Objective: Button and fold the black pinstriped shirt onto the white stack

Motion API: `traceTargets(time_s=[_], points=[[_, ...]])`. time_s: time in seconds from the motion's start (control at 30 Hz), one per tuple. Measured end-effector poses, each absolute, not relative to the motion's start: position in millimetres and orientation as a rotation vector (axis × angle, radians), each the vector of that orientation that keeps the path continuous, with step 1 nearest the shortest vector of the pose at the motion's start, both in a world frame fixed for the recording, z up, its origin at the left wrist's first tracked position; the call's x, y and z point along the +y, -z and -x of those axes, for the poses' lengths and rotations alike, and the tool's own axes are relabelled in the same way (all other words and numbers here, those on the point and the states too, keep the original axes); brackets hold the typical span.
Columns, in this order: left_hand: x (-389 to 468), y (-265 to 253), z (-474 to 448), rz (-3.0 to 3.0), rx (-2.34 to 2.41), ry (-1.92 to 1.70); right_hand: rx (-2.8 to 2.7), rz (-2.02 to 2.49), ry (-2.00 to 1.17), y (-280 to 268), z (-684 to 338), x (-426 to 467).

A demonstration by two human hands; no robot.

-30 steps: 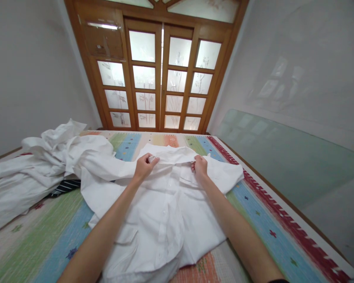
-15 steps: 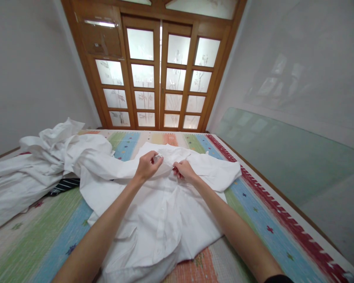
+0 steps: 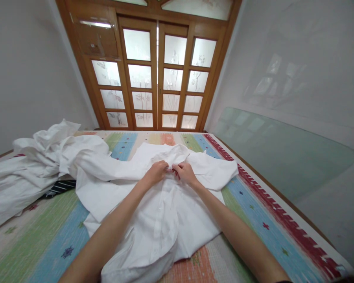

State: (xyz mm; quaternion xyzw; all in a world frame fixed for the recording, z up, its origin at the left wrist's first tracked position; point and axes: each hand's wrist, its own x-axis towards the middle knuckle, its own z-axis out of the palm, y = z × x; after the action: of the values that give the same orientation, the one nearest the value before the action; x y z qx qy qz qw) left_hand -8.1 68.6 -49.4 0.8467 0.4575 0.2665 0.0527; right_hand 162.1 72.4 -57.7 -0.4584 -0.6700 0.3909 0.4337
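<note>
A white button-up shirt (image 3: 153, 220) lies spread out before me, its collar end away from me and its hem near. Close to the collar, my left hand (image 3: 159, 171) pinches the front edge of the shirt. Just to its right, my right hand (image 3: 183, 172) grips the fabric with curled fingers. The two hands nearly touch at the fingertips, and whatever small part lies between them is hidden. A row of buttons runs down the shirt front below the hands. The sleeves stretch out to both sides.
A crumpled heap of white clothes (image 3: 56, 149) lies at the left, with a dark striped tie (image 3: 60, 188) partly under it. Beneath everything is a striped colourful cover (image 3: 59, 228). Behind stand wooden doors with glass panes (image 3: 141, 74); a pale wall (image 3: 301, 70) rises on the right.
My left hand has moved right and slightly nearer to me, closing the gap to my right hand. The shirt front has been drawn together between them. My right hand has hardly moved.
</note>
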Motion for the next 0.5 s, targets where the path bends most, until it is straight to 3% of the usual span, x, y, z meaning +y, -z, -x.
traceTargets(time_s=[0.1,0.5], points=[[72,53,10,-2.475,1.382,-0.906,-1.664,1.114,-0.916,60,-160,71],[66,72,7,-1.945,1.262,-1.177,-1.417,1.115,-1.180,81,-151,68]])
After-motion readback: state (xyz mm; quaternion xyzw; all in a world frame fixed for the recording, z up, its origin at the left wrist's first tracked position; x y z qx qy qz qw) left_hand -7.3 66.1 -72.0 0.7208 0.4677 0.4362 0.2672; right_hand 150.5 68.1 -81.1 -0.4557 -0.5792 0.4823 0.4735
